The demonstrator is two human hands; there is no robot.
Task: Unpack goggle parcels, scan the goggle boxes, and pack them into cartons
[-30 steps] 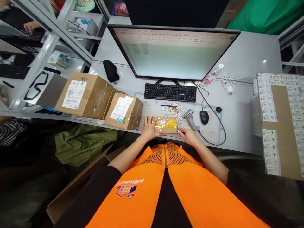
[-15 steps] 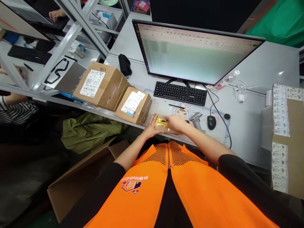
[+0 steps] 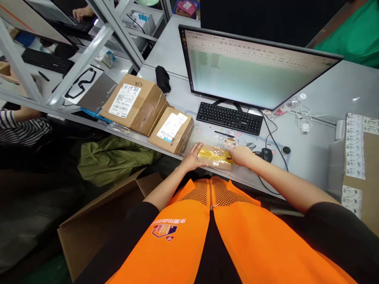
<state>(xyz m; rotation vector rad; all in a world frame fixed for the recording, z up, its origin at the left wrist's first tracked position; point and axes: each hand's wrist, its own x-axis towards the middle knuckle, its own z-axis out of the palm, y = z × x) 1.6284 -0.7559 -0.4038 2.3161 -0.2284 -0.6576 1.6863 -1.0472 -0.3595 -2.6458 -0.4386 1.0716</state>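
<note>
A small cardboard box [image 3: 216, 162] with shiny yellow tape along its top lies at the desk's front edge. My left hand [image 3: 192, 158] grips its left end, fingers at the back and thumb at the front. Over the box's right end, my right hand [image 3: 242, 156] is closed round what looks like a box cutter [image 3: 228, 158]; its dark tip touches or nearly touches the tape. The handle is mostly hidden in my fist. Behind that hand a grey barcode scanner [image 3: 250, 145] shows only in part.
Two labelled cartons, a larger one [image 3: 134, 103] and a smaller one [image 3: 171, 131], stand left. Behind are a keyboard [image 3: 229, 118], pen [image 3: 224, 134] and monitor [image 3: 254, 71]; a mouse [image 3: 267, 155] sits right. An open carton [image 3: 97, 232] is below left. A co-worker's hand [image 3: 83, 13] is far left.
My right hand has slid right along the box with the cutter, uncovering more of the tape. My left hand still holds the left end. The view has shifted slightly.
</note>
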